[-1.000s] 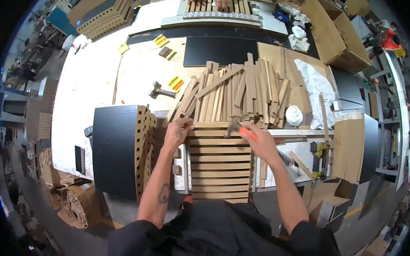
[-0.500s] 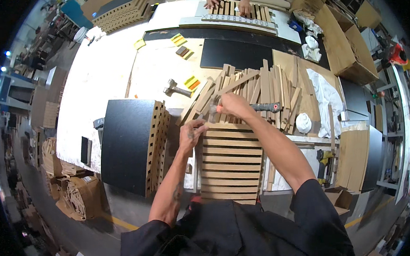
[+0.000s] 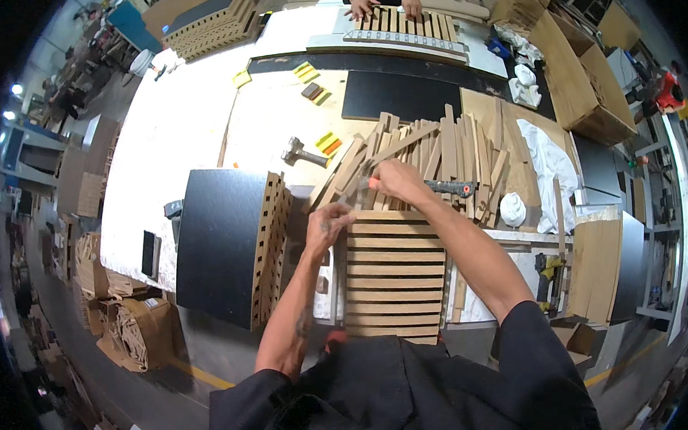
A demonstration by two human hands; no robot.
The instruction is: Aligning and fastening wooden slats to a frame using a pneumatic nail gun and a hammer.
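Note:
In front of me lies a panel of parallel wooden slats with dark gaps between them. My right hand is closed round a hammer with a black and orange handle, held over the panel's far end; its head is blurred, left of the fist. At the panel's far left corner is my left hand, fingers pinched close to the end of the farthest slat. Whatever sits between those fingertips is too small to make out. Just beyond both hands a heap of loose wooden strips is spread.
To the left stands a stack of black-faced notched boards. A second hammer lies beyond it, near yellow blocks. White cloth and a power drill are at right. Across the table, a co-worker's hands rest on another slatted panel.
The whole view has shifted slightly, so things sit a little farther right. My hands keep their places at the panel's far end. One of the co-worker's hands has drawn back slightly.

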